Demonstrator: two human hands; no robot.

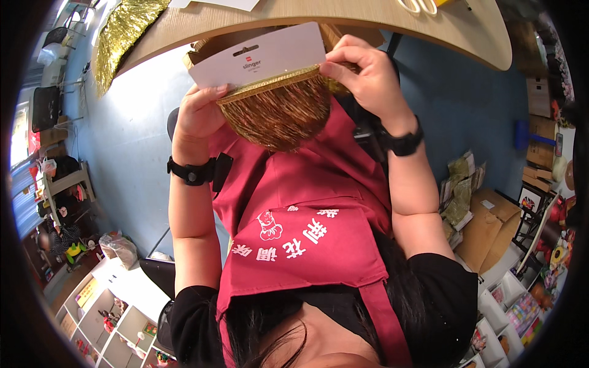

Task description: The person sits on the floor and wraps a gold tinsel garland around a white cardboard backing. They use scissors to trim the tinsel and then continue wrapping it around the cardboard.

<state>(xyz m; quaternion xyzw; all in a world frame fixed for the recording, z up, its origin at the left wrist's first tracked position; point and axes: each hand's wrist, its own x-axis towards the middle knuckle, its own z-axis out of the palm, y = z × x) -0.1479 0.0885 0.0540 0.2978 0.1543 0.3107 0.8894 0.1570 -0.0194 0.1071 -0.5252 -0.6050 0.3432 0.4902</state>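
Observation:
A white header card (280, 53) with a hang slot and printed writing is held in front of my body, tilted up to the right. Along its lower edge runs the braided band of a gold tinsel fringe garland (278, 112), whose strands hang in a rounded bunch over my red apron. My left hand (200, 110) grips the lower left corner of card and band, thumb on the front. At the right end, my right hand (366, 76) pinches the card's edge and band between thumb and fingers. More gold tinsel shows behind the right hand, partly hidden.
Beyond my hands curves the edge of a wooden table (322, 11). Gold tinsel (122, 41) drapes over its left side; white-handled scissors (416, 6) lie at the right. An open cardboard box (216, 46) stands behind the card. Bagged tinsel (460, 184) lies beside another carton (487, 230).

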